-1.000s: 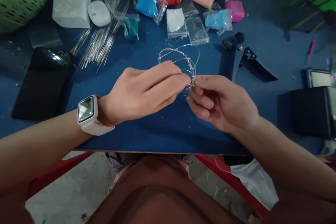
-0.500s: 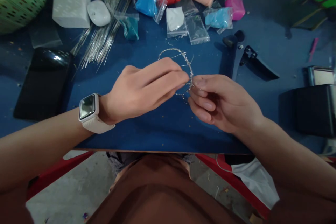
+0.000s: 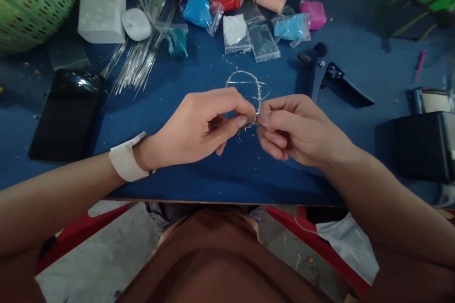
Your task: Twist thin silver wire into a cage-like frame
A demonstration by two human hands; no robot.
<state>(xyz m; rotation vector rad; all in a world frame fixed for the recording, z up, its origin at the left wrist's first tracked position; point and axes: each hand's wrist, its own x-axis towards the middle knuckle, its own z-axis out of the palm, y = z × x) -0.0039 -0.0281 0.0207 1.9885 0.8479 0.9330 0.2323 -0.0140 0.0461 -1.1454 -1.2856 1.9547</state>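
Observation:
A ring of twisted silver wire [image 3: 245, 72] is held up over the blue table, with loose thin wire ends crossing inside it and sticking out below. My left hand [image 3: 209, 120], with a pale watch band on the wrist, pinches the ring's lower right part between thumb and index finger. My right hand [image 3: 295, 128] grips the same stretch from the right, thumb against curled fingers. Both sets of fingertips nearly meet, and they hide the wire right between them.
Behind the hands lie a bundle of straight wires [image 3: 133, 68] and several bagged coloured clay packs [image 3: 199, 9]. A black phone [image 3: 66, 113] rests at left, below a green basket [image 3: 35, 4]. Dark-handled pliers [image 3: 316, 73] and a black box [image 3: 423, 147] are at right.
My left hand has rolled over, so its thumb now shows and pinches the wire at the bottom. The ring has turned slightly more upright. My right hand keeps its grip.

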